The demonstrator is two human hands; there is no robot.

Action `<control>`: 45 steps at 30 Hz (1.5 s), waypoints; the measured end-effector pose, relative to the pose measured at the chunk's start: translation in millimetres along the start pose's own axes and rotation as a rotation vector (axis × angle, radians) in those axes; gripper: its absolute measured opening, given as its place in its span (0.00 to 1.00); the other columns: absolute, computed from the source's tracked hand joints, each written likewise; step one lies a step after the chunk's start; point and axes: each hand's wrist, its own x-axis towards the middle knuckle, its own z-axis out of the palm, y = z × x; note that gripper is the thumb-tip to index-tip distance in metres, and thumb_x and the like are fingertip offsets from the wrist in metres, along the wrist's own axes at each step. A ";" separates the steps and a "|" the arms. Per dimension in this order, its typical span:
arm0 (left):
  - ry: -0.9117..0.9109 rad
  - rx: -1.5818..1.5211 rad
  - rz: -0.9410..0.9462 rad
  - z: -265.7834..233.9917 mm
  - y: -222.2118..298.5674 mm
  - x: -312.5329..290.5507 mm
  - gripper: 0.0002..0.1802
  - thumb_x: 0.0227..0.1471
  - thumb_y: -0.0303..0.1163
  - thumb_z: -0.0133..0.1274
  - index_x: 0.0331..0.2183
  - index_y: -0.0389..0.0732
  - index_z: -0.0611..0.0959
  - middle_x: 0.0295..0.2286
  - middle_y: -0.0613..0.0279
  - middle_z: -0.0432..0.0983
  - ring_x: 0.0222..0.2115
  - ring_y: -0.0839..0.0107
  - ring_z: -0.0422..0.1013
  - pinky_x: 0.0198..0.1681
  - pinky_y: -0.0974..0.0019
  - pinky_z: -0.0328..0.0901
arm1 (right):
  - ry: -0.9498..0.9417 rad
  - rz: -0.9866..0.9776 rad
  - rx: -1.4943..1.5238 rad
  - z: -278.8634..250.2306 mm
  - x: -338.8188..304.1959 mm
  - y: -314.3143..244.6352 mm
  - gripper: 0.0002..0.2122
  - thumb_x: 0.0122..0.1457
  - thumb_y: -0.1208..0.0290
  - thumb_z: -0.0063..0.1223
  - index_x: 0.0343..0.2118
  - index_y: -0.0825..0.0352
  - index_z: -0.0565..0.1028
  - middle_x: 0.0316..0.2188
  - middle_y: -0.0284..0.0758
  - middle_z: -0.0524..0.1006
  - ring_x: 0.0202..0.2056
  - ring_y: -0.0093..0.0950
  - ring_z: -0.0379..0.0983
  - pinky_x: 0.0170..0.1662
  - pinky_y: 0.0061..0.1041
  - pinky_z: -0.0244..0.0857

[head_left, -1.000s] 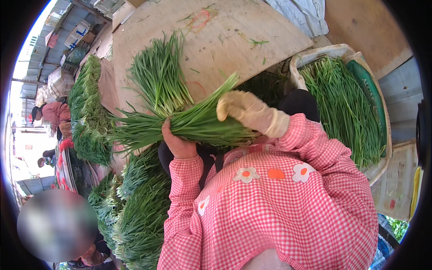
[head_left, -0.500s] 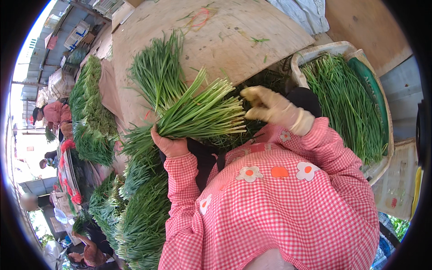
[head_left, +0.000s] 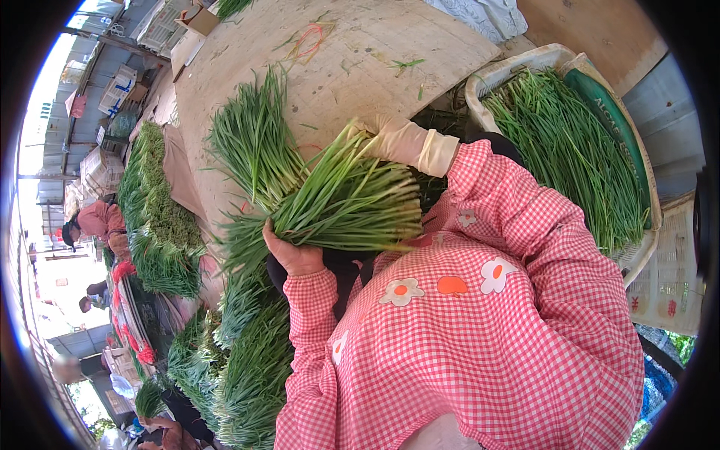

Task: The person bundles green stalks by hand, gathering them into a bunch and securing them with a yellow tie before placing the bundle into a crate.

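A bunch of garlic chives (head_left: 349,199), green leaves to the left and pale stalk ends to the right, lies slanted in front of me. My left hand (head_left: 296,253) is bare and wrapped round its leafy part from below, thumb up along the near side. My right hand (head_left: 394,141), in a pale glove, is closed on stalks at the bunch's far edge; its fingertips are partly hidden among them. Just beyond, a second bunch of chives (head_left: 259,142) rests on the wooden board, its stalks meeting the held bunch.
Red ties (head_left: 309,39) and loose leaf scraps lie on the board (head_left: 375,75). To my right stands a pale crate (head_left: 480,105) full of chives. Heaped chives (head_left: 255,375) fill the near left. Farther left are more greens (head_left: 154,217) and people (head_left: 101,221) at work.
My right hand has moved left from beside the stalk ends onto the bunch's far edge and closed there. The stalks have shifted and fanned slightly; my left hand keeps its hold.
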 end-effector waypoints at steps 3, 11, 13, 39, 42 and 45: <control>0.098 -0.043 0.042 -14.1 8.6 5.3 0.23 0.51 0.43 0.37 0.40 0.36 0.74 0.37 0.55 0.74 0.37 0.58 0.71 0.42 0.54 0.66 | 0.107 0.151 0.031 -0.7 -15.0 -16.3 0.08 0.51 0.67 0.56 0.31 0.64 0.74 0.22 0.27 0.73 0.23 0.16 0.64 0.26 0.17 0.59; 0.140 -0.132 0.029 -40.4 24.7 23.3 0.24 0.45 0.45 0.39 0.38 0.41 0.78 0.36 0.57 0.76 0.37 0.56 0.71 0.42 0.49 0.66 | 0.321 0.221 0.015 -28.5 -64.2 14.7 0.12 0.56 0.61 0.49 0.30 0.66 0.73 0.22 0.26 0.70 0.23 0.15 0.65 0.24 0.14 0.60; 0.154 -0.127 0.044 -40.3 24.3 25.2 0.24 0.45 0.45 0.39 0.38 0.41 0.78 0.37 0.57 0.76 0.38 0.56 0.71 0.42 0.48 0.65 | 0.199 0.159 -0.173 -9.4 -70.1 22.1 0.18 0.52 0.55 0.53 0.33 0.69 0.72 0.24 0.37 0.73 0.28 0.28 0.70 0.35 0.25 0.64; 0.117 -0.246 0.150 -41.9 20.6 26.8 0.20 0.47 0.41 0.38 0.33 0.37 0.78 0.30 0.56 0.77 0.32 0.59 0.73 0.38 0.54 0.69 | -0.321 0.741 0.740 62.1 -88.1 -15.8 0.25 0.56 0.47 0.45 0.39 0.70 0.72 0.21 0.27 0.67 0.19 0.16 0.59 0.22 0.16 0.56; 0.066 -0.245 0.133 -37.3 18.5 24.0 0.20 0.48 0.41 0.38 0.32 0.37 0.78 0.29 0.57 0.77 0.30 0.59 0.73 0.37 0.55 0.69 | -0.170 0.794 0.919 78.8 -70.4 -10.1 0.20 0.59 0.54 0.42 0.32 0.70 0.74 0.16 0.24 0.64 0.16 0.15 0.56 0.19 0.14 0.52; 0.127 -0.223 0.148 -24.6 20.2 14.3 0.21 0.50 0.42 0.38 0.35 0.38 0.77 0.32 0.57 0.76 0.32 0.60 0.72 0.37 0.55 0.68 | -0.319 0.592 0.718 67.7 -74.9 -18.8 0.18 0.60 0.57 0.43 0.28 0.70 0.73 0.12 0.23 0.61 0.13 0.15 0.53 0.16 0.14 0.47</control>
